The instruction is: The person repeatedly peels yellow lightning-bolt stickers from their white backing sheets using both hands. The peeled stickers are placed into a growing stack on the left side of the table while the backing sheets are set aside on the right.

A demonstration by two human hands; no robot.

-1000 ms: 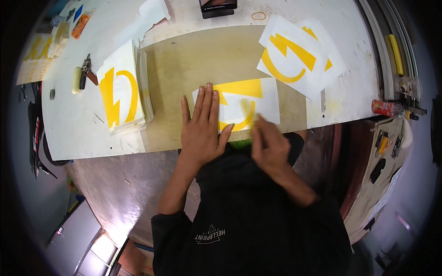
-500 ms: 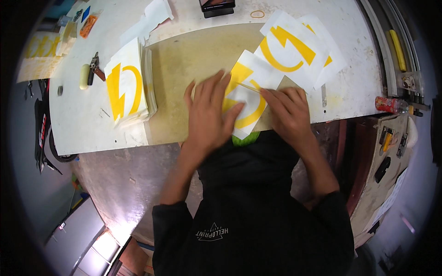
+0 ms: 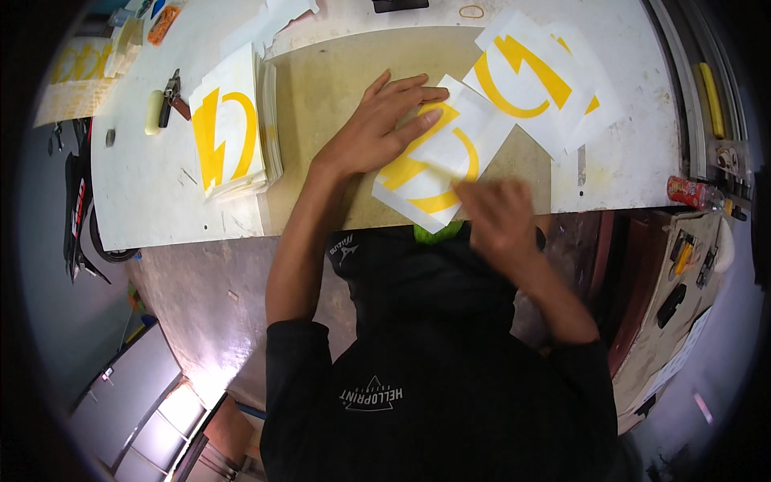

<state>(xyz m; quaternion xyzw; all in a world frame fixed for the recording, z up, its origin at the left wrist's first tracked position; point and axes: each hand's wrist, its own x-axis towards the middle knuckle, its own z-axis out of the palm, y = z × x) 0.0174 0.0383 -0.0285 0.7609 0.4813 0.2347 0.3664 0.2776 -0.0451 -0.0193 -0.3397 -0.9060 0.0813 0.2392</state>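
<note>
A white sheet bearing yellow cut shapes lies at a slant near the table's front edge. Across its upper left part my left hand rests, fingers stretched and slightly apart, fingertips on the sheet. My right hand is at the sheet's lower right edge, its fingers curled together and blurred by motion. What it holds, if anything, cannot be made out. Just to the upper right, similar sheets with yellow shapes lie fanned out and overlapping. A thick stack of such sheets stands on the left.
A translucent tan mat covers the middle of the white table. Beyond the stack lie a clipper-like tool and a pale yellow oblong object. A rubber band lies at the back. A red-labelled bottle lies at the right edge.
The worked sheet now lies more slanted, with more of it uncovered. My left hand has moved up and flattened; my right hand moved down. The thin stick-like piece seen at my right fingers is no longer visible.
</note>
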